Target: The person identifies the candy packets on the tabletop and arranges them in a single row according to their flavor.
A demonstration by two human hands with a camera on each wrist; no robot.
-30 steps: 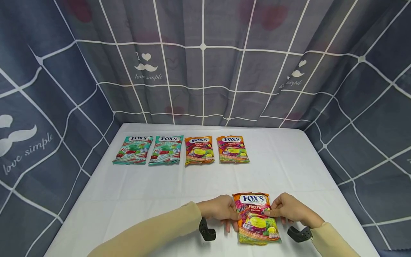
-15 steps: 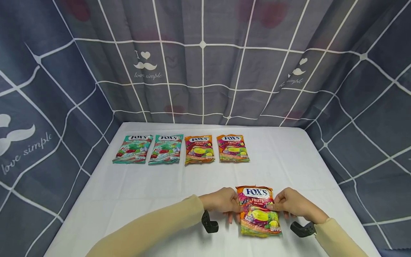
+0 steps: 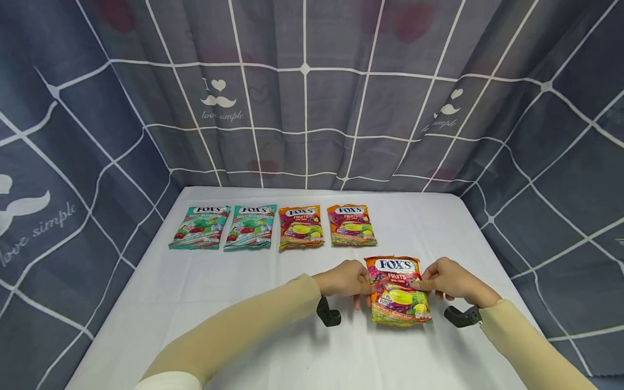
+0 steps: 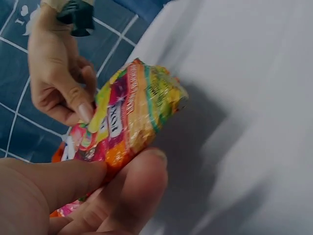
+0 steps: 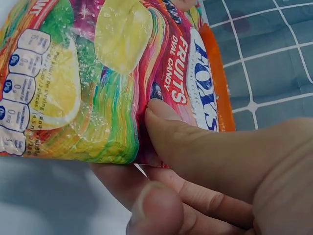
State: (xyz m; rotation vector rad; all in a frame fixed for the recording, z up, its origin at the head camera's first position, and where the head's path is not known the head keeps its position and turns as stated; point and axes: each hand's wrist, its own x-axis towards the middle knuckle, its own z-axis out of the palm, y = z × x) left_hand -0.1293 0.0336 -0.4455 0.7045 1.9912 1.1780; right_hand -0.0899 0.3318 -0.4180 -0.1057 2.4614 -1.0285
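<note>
An orange and magenta bag of fruit candy (image 3: pixel 398 295), printed FOX'S, is held off the white table between both hands, its front facing up. My left hand (image 3: pixel 347 279) pinches its left edge, thumb on the front and fingers behind. On the opposite edge my right hand (image 3: pixel 450 280) pinches it the same way. In the left wrist view the candy bag (image 4: pixel 124 110) tilts above its shadow on the cloth. The right wrist view shows my right thumb (image 5: pixel 195 147) pressed on the front of the candy bag (image 5: pixel 112 88) near the word FRUITS.
Along the back of the white table (image 3: pixel 234 292) lies a row: two teal mint candy bags (image 3: pixel 201 227) (image 3: pixel 251 227) on the left, then two orange fruit candy bags (image 3: pixel 301 227) (image 3: pixel 352 225). Dark grey checked curtains (image 3: pixel 307 103) enclose the back and sides.
Both hands have carried the candy bag away from the table's front, toward the back and slightly right. The row of bags at the back has stayed put.
</note>
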